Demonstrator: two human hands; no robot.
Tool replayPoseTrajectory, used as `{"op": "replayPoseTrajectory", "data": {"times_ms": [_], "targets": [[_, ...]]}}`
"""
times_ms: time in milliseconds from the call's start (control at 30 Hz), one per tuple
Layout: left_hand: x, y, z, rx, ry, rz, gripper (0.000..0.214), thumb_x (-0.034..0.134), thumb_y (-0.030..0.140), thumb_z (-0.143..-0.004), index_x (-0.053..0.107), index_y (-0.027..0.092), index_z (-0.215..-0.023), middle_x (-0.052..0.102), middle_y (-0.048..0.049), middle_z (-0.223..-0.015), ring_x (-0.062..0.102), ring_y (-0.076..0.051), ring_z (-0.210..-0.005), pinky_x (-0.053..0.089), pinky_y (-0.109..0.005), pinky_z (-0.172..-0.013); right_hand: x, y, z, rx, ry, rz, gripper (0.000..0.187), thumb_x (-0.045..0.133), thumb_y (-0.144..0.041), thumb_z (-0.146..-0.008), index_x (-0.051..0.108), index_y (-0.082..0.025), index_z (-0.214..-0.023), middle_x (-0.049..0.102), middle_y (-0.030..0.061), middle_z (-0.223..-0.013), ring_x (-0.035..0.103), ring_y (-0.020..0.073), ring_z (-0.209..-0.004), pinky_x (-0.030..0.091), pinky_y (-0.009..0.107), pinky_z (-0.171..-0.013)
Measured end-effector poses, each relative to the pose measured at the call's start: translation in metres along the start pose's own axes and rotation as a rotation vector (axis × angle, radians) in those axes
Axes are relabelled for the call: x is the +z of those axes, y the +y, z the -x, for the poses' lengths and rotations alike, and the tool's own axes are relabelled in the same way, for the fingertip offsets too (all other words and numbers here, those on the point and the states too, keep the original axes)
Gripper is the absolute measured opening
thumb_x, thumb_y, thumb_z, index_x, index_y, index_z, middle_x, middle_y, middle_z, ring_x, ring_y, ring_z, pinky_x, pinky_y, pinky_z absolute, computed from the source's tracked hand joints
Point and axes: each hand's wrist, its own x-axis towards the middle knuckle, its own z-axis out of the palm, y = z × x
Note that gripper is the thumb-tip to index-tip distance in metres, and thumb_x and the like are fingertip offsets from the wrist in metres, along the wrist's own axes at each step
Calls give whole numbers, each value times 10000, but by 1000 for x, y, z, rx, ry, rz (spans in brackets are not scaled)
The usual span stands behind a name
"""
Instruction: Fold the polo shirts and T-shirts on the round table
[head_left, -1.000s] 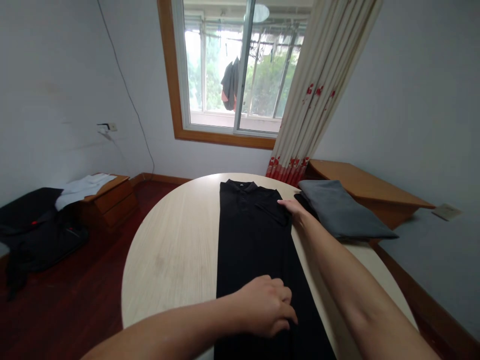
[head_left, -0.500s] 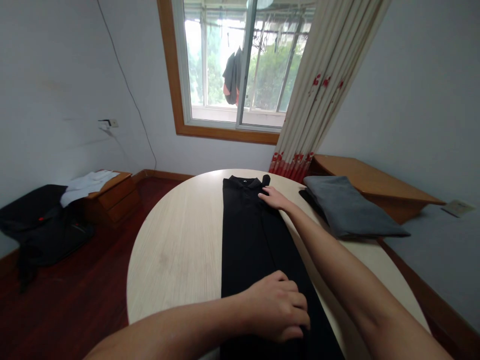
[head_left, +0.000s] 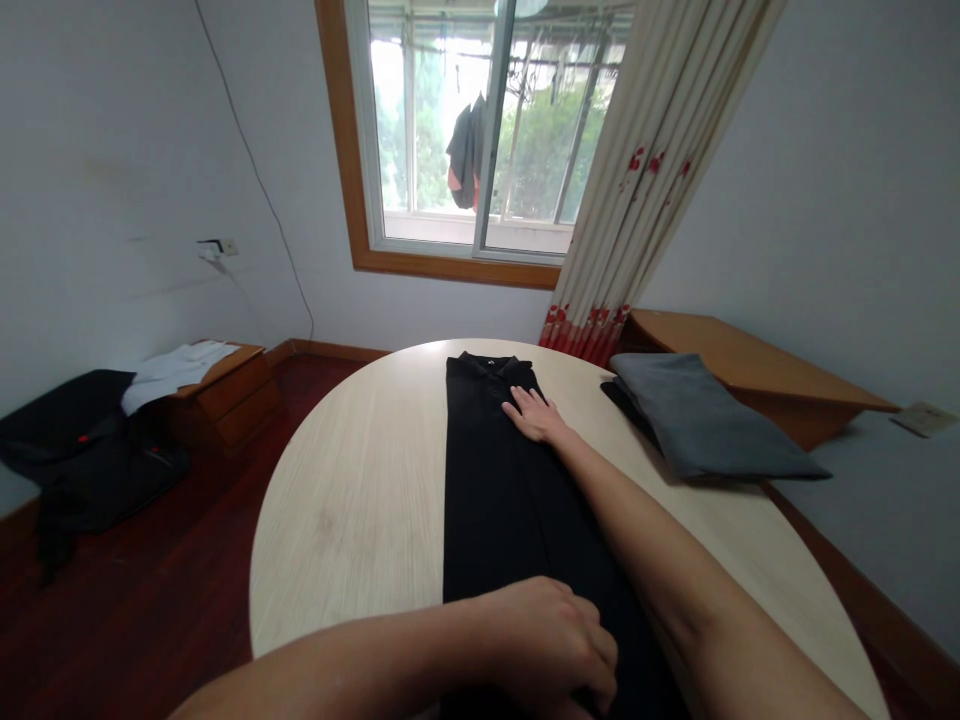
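A black polo shirt (head_left: 487, 480) lies lengthwise on the round table, folded into a long strip, its collar at the far end. My right hand (head_left: 534, 412) rests flat on it just below the collar, fingers spread and holding nothing. Over the near part of the shirt is my left hand (head_left: 555, 640), fingers curled down and closed on the dark cloth. Its fingertips are partly hidden, and the near end of the shirt runs out of view beneath my left forearm.
The pale round table (head_left: 345, 500) fills the middle. Folded grey and black clothes (head_left: 712, 415) overhang its right side, near a wooden desk (head_left: 742, 350). A small cabinet (head_left: 232, 395) with white cloth and a black bag (head_left: 90, 450) are at the left. A curtain (head_left: 637, 200) hangs behind.
My right hand has slid slightly toward me and left from the collar's side, and the bit of cloth sticking out there is now tucked in. My left hand has lowered slightly toward me.
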Motion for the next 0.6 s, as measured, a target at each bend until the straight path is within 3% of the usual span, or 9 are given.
{"op": "replayPoseTrajectory", "data": {"times_ms": [100,267,400,600], "targets": [[-7,1,2,-42,-22,-18,361,753,568,-813,733,208,-832,744,4,-926,638,-176,-830,436,-321,-662,-2,0,-11,52,-30,45,812,175,-734,-965,223,-251,-1616,134,69,-1688,111,329,-1551,131,612,-1209],[-21,3,8,-40,-35,-90,324,684,473,-907,707,249,-1141,714,1,-1074,633,-178,-925,451,-327,-690,-14,1,-40,123,-116,47,816,168,-759,-946,252,-287,-1606,144,76,-1687,120,352,-1546,136,691,-1172],[-8,0,8,-35,10,-197,151,611,360,-969,703,274,-1052,703,25,-1075,621,-156,-930,449,-316,-667,-16,11,-71,107,-61,86,736,195,-652,-993,257,-247,-1605,172,83,-1681,145,323,-1545,106,670,-1191],[15,-18,7,-8,70,-212,208,482,324,-1027,674,272,-966,707,18,-1087,616,-125,-899,452,-282,-664,-5,29,-110,147,-32,53,822,220,-702,-963,167,-218,-1625,113,86,-1689,104,339,-1550,109,679,-1189]]}}
